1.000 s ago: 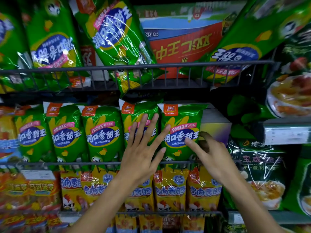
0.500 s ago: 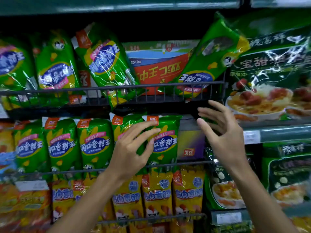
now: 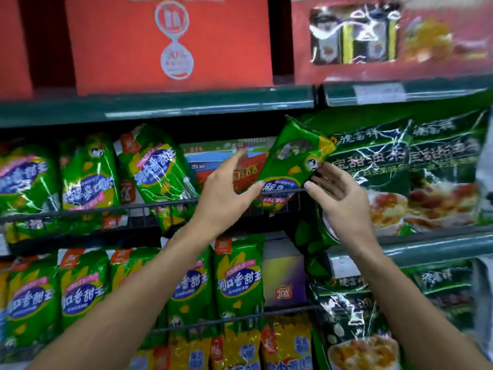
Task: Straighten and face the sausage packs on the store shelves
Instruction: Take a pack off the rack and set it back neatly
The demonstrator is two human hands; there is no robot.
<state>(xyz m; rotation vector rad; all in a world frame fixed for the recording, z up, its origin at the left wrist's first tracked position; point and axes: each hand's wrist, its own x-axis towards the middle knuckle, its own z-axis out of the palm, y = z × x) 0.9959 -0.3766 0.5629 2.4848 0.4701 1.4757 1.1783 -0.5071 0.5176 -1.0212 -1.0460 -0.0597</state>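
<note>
Shop, grocery aisle. Tiered green shelves (image 3: pixel 160 108) with price-label strips (image 3: pixel 378 93) on the front edges. Wire rails (image 3: pixel 88 209) hold rows of identical green sausage packs (image 3: pixel 88 177), more of the same on the tier below (image 3: pixel 237 279), yellow packs (image 3: pixel 288 348) under those. Red cartons (image 3: pixel 170 41) on the top tier, dark green bags (image 3: pixel 416 169) in the next bay to the right. All retail packaging, many duplicates, facing out.

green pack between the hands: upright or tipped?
Tipped. The green pack leans rightward and its label reads upside down. Both hands touch it.
</note>
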